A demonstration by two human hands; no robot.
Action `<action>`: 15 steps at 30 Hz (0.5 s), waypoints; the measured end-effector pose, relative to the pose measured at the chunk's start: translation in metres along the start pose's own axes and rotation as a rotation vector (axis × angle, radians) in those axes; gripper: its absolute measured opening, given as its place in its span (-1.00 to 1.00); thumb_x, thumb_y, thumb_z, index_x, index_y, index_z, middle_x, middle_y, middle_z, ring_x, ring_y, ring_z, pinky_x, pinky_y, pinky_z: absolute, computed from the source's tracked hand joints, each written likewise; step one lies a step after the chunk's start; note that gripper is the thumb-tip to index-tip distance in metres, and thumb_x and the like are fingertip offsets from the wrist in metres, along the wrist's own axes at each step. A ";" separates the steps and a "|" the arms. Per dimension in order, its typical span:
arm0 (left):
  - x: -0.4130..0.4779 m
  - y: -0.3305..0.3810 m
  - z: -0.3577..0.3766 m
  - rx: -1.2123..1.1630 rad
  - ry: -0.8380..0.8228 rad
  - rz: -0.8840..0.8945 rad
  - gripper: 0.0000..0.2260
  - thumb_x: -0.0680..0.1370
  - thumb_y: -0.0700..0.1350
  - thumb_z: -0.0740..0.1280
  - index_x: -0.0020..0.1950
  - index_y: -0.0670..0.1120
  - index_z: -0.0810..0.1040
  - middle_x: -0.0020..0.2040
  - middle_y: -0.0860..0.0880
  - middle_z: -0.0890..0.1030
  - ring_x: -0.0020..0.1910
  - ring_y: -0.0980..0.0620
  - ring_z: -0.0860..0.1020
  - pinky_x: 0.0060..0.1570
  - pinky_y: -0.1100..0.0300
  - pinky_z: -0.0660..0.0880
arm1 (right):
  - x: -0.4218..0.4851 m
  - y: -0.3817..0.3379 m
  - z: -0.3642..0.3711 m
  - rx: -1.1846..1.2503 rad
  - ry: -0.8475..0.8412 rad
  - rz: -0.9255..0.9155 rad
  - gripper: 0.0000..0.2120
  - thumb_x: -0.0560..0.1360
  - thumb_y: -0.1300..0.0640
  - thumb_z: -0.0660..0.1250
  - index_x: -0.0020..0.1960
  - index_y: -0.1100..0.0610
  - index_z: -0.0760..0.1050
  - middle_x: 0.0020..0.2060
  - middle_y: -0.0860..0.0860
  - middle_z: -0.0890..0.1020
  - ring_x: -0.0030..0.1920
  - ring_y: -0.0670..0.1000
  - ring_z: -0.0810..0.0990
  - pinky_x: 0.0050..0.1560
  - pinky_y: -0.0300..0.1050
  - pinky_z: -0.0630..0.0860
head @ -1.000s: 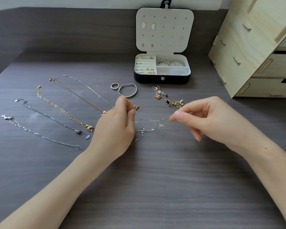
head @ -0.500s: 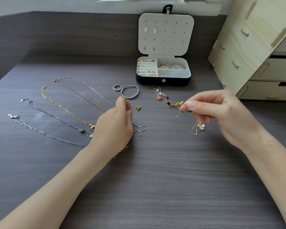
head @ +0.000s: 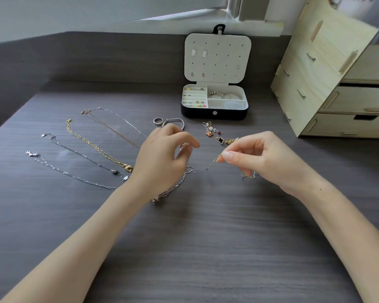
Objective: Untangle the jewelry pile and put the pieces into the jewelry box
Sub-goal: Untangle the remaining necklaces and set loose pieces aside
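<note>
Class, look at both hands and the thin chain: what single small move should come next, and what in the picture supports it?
Probably the right hand should carry its thin chain to the open jewelry box. The chain looks free: it hangs from the pinching fingers, apart from the silver chain under the left hand.

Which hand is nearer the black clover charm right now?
Right. The right hand pinches a thin chain just in front of the black clover charm; the left hand sits farther off to its left.
</note>
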State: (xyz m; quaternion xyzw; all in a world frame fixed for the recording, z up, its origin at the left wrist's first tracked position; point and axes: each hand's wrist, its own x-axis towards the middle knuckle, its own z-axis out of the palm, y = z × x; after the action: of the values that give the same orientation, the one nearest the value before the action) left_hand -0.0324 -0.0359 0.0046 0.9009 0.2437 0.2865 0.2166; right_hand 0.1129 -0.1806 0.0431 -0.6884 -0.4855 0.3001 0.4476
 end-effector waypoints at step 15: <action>-0.066 -0.004 -0.045 0.192 -0.264 -0.137 -0.83 0.47 -0.03 0.40 0.03 0.01 0.53 -0.11 0.08 0.42 -0.11 0.04 0.41 -0.16 0.21 0.29 | -0.007 -0.009 0.037 -0.755 -0.027 -0.253 -0.87 0.42 -0.05 0.43 -0.05 -0.07 0.64 0.00 -0.13 0.57 0.00 -0.02 0.43 0.00 -0.11 0.31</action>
State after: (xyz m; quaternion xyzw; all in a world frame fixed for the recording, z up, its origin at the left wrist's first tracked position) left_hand -0.1092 -0.0590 0.0088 0.9286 0.3000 0.1256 0.1786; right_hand 0.0757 -0.1735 0.0354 -0.7353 -0.6484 0.0524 0.1900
